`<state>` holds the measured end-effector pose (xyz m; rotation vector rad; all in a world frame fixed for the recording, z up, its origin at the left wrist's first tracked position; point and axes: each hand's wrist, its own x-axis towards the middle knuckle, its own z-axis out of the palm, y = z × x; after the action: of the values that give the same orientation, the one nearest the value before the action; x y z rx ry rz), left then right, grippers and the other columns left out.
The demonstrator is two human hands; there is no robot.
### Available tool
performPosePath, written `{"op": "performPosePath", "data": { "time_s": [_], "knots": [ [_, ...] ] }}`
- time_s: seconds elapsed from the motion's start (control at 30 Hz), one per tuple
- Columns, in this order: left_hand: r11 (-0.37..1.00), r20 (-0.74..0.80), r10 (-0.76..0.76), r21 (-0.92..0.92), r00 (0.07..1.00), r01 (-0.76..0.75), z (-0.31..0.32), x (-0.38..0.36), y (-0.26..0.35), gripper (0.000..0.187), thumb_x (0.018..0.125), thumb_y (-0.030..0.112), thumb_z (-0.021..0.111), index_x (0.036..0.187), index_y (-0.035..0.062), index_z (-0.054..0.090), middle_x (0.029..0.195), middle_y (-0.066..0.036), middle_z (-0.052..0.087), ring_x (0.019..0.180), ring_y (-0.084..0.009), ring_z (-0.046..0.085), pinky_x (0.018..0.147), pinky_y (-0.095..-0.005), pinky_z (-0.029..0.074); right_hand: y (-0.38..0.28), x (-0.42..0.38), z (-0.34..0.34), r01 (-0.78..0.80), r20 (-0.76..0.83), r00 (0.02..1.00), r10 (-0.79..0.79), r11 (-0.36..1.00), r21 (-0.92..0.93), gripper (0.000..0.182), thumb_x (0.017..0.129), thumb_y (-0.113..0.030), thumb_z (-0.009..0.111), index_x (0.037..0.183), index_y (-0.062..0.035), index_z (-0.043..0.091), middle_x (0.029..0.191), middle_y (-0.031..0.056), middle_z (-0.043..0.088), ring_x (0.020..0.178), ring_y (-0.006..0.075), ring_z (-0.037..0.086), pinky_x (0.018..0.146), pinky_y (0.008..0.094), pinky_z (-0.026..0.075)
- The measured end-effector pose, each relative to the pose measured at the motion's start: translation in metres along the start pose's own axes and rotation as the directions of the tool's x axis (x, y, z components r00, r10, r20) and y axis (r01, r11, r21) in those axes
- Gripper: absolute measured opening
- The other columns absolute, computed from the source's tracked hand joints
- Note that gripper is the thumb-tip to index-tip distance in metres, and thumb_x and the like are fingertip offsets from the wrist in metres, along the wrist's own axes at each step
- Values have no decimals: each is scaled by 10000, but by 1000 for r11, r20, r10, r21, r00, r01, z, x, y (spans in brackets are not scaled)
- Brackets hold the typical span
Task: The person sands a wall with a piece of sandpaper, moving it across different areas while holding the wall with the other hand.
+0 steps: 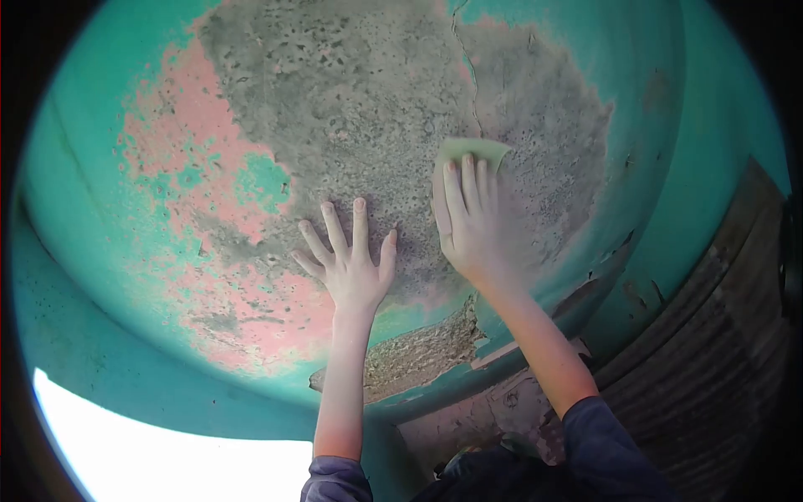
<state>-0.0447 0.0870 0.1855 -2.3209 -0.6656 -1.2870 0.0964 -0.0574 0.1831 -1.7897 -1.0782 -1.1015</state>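
Note:
My right hand (473,222) presses a pale green sheet of sandpaper (477,147) flat against the wall, its fingers stretched over the sheet. The sheet's upper edge and one corner stick out past my fingertips; the rest is hidden under the hand. To the left, my left hand (351,268) rests on the wall with fingers spread and holds nothing. Both hands look whitened with dust. Beneath them is a rough grey bare patch (360,100) in the turquoise-painted wall (75,251), bordered by patches of pink undercoat (196,109).
A thin crack (468,63) runs down the wall to the sheet. Below my hands, a strip of broken plaster (427,360) exposes coarse material at the wall's lower edge. Dark corrugated sheeting (703,351) lies at the lower right. Bright white light fills the lower left.

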Motion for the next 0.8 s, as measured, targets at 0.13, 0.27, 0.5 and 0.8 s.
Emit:
{"op": "performPosePath", "data": {
  "time_s": [0.13,0.27,0.5,0.8],
  "knots": [
    [1000,22,-3,-30,1000,4,-5,0,1,742,964,602,547,1594,260,356,1690,-192,135,1527,-530,5,1126,-766,-11,0,-108,40,48,164,985,-48,999,4,674,897,-161,592,1534,-39,412,1550,260,393,1451,478,337,1166,619,274],
    [997,78,-29,-65,996,34,-4,-3,4,751,967,592,545,1596,228,352,1682,-223,135,1518,-552,-9,1122,-772,-15,-2,-47,15,89,175,980,-92,996,25,674,893,-176,588,1538,-71,421,1558,223,402,1458,441,351,1169,600,285],
    [985,237,-130,-81,963,153,4,-29,18,733,1004,581,475,1603,185,327,1667,-273,119,1501,-585,-34,1129,-762,-31,-4,-5,6,175,97,979,-177,984,24,683,886,-169,588,1547,-105,425,1576,176,405,1452,400,380,1180,577,290],
    [945,470,-223,-111,854,308,19,-101,32,688,1042,543,415,1605,159,316,1663,-278,129,1507,-567,-71,1160,-723,-45,-5,0,-19,174,177,969,-172,985,2,722,886,-144,587,1570,-76,367,1588,207,372,1468,416,345,1192,573,266]
  ]
}}
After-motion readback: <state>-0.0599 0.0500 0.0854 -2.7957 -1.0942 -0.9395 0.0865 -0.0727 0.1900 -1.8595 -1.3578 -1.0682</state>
